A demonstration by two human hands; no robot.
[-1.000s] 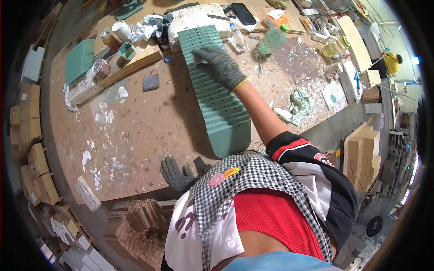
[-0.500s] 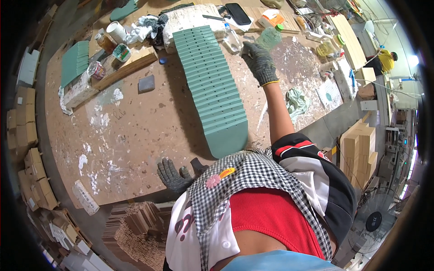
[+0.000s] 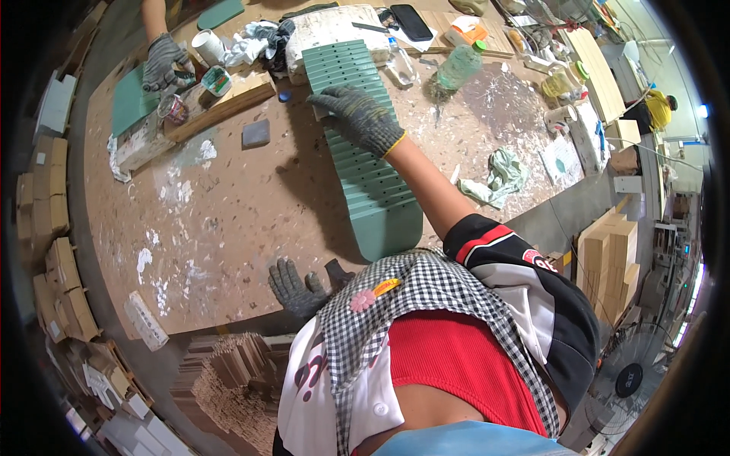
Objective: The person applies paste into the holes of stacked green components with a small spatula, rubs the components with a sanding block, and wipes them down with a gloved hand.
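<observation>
A long row of overlapping green panels [image 3: 380,186], with small dark holes, runs from my apron to a white paint-marked block [image 3: 331,30] at the far side. My right hand [image 3: 361,120], in a dark knitted glove, reaches across the far part of the row. Its fingers are bent around a small pale piece, mostly hidden, at the row's left edge. Low at the table's near edge, my left hand [image 3: 295,289], also gloved, has its fingers spread and holds nothing. A short dark piece [image 3: 337,272] sticks out beside it. A grey block [image 3: 256,134] lies left of the row.
Another person's gloved hand [image 3: 166,64] is over green panels [image 3: 133,102] at far left. Nearby stand a white cup [image 3: 207,47] and a tub [image 3: 173,109]. A green-capped bottle [image 3: 460,67], a phone [image 3: 411,23] and a crumpled cloth [image 3: 506,175] lie to the right.
My right hand has moved left from beside the bottle and onto the panel row. Another person's gloved hand has come in at far left. My left hand stays nearly in place.
</observation>
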